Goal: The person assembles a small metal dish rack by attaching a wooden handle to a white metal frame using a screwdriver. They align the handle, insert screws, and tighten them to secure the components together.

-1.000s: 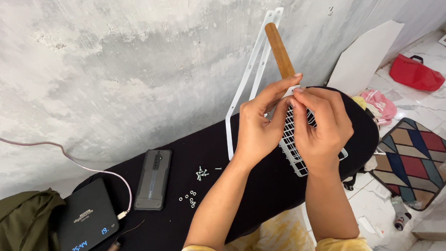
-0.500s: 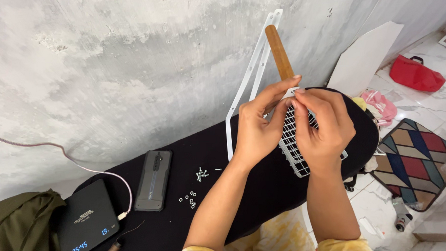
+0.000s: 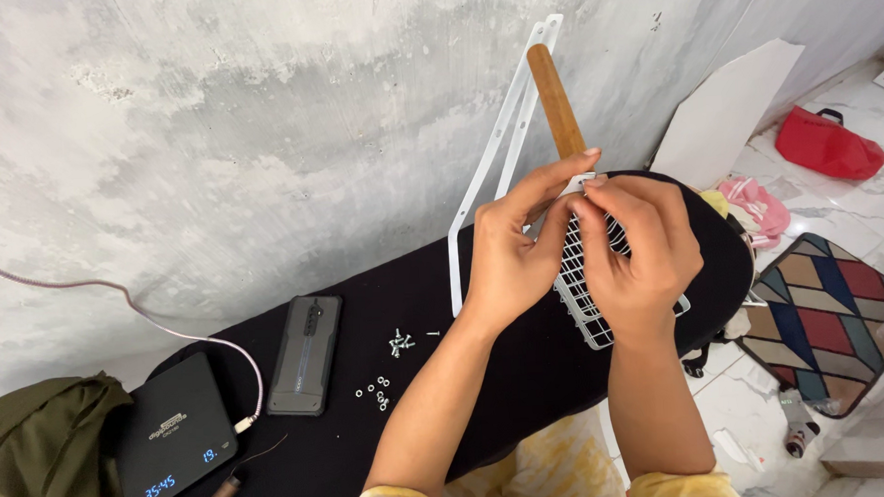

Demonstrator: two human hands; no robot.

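A black padded surface [image 3: 488,396] carries a dark phone [image 3: 307,355], a black digital scale [image 3: 173,432], scattered small silver screws and washers [image 3: 386,365], and a white wire rack [image 3: 592,277].

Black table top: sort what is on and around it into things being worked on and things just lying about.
In hand:
left hand and right hand on the white wire rack
white bracket
wooden handle
loose screws and washers

Lying about:
phone
digital scale
green cloth
red bag
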